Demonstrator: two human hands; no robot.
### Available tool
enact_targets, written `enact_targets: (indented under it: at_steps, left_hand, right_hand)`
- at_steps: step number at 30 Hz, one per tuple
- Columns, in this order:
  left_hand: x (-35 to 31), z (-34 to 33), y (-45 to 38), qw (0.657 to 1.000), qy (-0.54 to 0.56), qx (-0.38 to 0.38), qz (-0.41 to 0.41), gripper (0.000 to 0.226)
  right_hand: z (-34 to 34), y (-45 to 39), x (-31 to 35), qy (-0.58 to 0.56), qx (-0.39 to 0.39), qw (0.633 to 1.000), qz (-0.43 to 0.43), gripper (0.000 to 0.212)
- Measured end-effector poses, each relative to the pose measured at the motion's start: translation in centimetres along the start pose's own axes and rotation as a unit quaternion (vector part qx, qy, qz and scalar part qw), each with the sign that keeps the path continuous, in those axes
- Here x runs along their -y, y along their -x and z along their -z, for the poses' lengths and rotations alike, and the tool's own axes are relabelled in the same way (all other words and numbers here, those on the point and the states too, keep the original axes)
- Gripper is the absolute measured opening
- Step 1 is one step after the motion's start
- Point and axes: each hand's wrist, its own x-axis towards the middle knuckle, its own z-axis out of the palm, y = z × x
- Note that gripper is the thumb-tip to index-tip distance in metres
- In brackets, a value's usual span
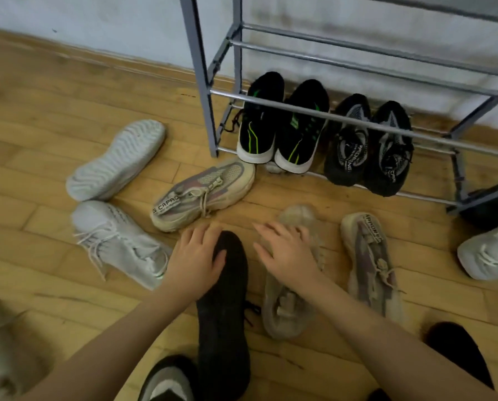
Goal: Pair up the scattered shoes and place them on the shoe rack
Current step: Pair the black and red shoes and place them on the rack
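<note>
A grey metal shoe rack (202,82) stands against the wall. On its lowest rails sit a black-and-green pair (259,131) and a black-and-grey pair (346,149). On the floor in front of me lies a black shoe (223,319), toe pointing away. My left hand (195,260) rests on its toe with relaxed fingers, thumb on the upper. Beside it lies a fuzzy beige shoe (285,311). My right hand (285,253) is spread over its front part, fingers straight, not clearly gripping.
Loose shoes ring the spot on the wooden floor: a white shoe sole-up (117,160), a white laced shoe (120,244), a beige lettered sneaker (201,195), a beige-purple sneaker (369,264), a white shoe (487,250) at the right edge, and a black-grey shoe (166,380) near me.
</note>
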Motion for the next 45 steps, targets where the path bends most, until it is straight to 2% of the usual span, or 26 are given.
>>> enact_targets:
  at_steps: [4, 7, 12, 18, 22, 26, 30, 36, 40, 45]
  left_hand:
    - [2.2, -2.4, 2.2, 0.992, -0.084, 0.084, 0.033, 0.072]
    - [2.9, -3.2, 2.6, 0.988, -0.116, 0.103, 0.019, 0.077]
    - [3.0, -2.9, 2.4, 0.996, -0.045, 0.077, -0.008, 0.074]
    - [2.3, -0.1, 2.0, 0.993, 0.107, -0.024, -0.041, 0.07]
    - [1.2, 1.8, 0.3, 0.977, 0.188, -0.074, -0.064, 0.065]
    - [-1.0, 2.7, -1.5, 0.971, 0.202, -0.096, -0.09, 0.068]
    - [-3.5, 2.4, -2.8, 0.971, 0.197, -0.096, -0.091, 0.071]
    - [-7.5, 0.9, -4.0, 0.984, 0.129, -0.083, -0.086, 0.056]
    - [-9.9, -0.3, -3.7, 0.986, 0.107, -0.071, -0.107, 0.046]
    - [-10.3, -0.3, -2.1, 0.986, 0.109, -0.083, -0.096, 0.041]
  right_hand:
    - [-3.1, 0.4, 1.4, 0.044, 0.078, 0.996, -0.002, 0.052]
    - [-4.1, 0.9, 2.2, 0.069, 0.091, 0.993, 0.005, 0.056]
    - [-4.1, 2.0, 2.9, 0.017, 0.025, 0.999, 0.017, 0.055]
    - [-2.2, 1.7, 3.0, -0.081, -0.099, 0.991, 0.043, 0.051]
    - [-0.4, 0.6, 2.8, -0.148, -0.095, 0.984, 0.029, 0.052]
    - [1.2, 0.5, 1.2, -0.224, -0.118, 0.967, 0.002, 0.052]
    - [2.4, 1.1, -0.7, -0.224, -0.148, 0.963, -0.02, 0.052]
    - [2.5, 2.5, -3.8, -0.182, -0.112, 0.972, -0.103, 0.052]
    - [2.9, 3.0, -4.2, -0.18, -0.141, 0.968, -0.103, 0.048]
    - [3.6, 3.7, -5.5, -0.215, -0.121, 0.958, -0.142, 0.039]
